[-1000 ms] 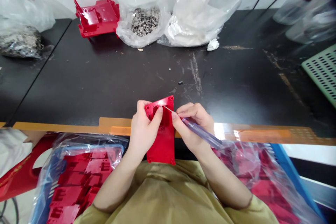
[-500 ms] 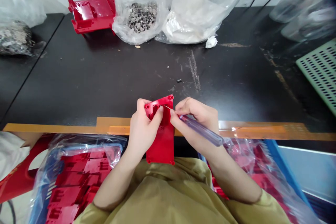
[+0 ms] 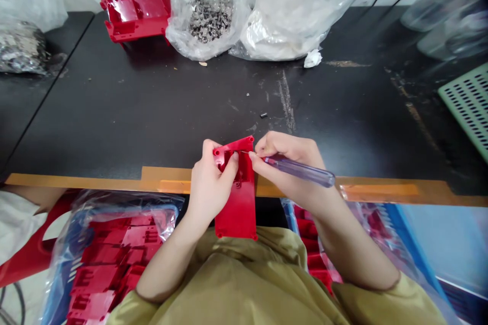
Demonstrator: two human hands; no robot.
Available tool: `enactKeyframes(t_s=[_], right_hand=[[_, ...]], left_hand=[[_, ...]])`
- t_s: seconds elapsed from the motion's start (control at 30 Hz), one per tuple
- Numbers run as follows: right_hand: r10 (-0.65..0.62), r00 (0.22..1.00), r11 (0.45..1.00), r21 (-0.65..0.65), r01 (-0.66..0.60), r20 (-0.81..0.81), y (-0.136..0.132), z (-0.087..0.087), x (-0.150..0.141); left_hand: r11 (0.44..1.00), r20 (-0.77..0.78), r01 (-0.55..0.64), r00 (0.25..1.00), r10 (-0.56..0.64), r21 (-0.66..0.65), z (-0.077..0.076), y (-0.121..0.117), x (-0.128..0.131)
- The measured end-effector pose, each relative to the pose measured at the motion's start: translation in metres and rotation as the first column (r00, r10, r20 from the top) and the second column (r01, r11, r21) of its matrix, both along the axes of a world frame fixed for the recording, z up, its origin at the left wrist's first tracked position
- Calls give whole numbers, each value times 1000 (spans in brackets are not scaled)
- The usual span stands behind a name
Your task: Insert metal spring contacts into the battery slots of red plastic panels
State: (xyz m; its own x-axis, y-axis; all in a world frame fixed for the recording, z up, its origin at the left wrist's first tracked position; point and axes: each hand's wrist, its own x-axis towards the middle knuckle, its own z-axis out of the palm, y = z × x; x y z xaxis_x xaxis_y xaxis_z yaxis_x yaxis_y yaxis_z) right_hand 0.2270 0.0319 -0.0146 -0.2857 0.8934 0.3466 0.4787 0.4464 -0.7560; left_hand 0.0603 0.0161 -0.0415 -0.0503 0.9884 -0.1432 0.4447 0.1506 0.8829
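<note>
A red plastic housing (image 3: pixel 238 210) is tilted at the table's front edge, its lower end close to my shirt. My left hand (image 3: pixel 211 183) is closed round its left side, the thumb pressing near the slot at the upper end. In my right hand (image 3: pixel 292 157) is a screwdriver (image 3: pixel 303 170) with a clear purplish handle. Its thin shaft points left into the upper part of the housing, close to my left thumb. The tip is hidden, and whatever small part lies under the thumb cannot be made out.
At the back stand another red housing (image 3: pixel 139 10), a bag of small metal parts (image 3: pixel 211 18) and a white plastic bag (image 3: pixel 284 20). A small dark piece (image 3: pixel 263 115) lies mid-table. Blue crates (image 3: pixel 179 208) with red parts flank me below the taped edge (image 3: pixel 95 181). A green perforated basket (image 3: pixel 470 101) is at right.
The screwdriver's handle has swung up and to the right, lying flatter, as my right hand turned. My left hand keeps its grip on the housing. The whole view has shifted slightly.
</note>
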Motion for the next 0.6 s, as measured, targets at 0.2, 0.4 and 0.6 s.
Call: enactKeyframes(t_s=[0.2,0.4,0.6], right_hand=[[2,1000,997,-81,-1,11,4,3,1],[65,989,989,-121,-81,-132,13,-7,5],[-42,960,983,-181,-10,-278,11,-9,8]], left_hand=[[1000,9,-2,1000,2,8,-2,0,0],[1000,14,-11,1000,11,18,-2,0,0],[998,-30,-47,998,47,31,-1,1,2]])
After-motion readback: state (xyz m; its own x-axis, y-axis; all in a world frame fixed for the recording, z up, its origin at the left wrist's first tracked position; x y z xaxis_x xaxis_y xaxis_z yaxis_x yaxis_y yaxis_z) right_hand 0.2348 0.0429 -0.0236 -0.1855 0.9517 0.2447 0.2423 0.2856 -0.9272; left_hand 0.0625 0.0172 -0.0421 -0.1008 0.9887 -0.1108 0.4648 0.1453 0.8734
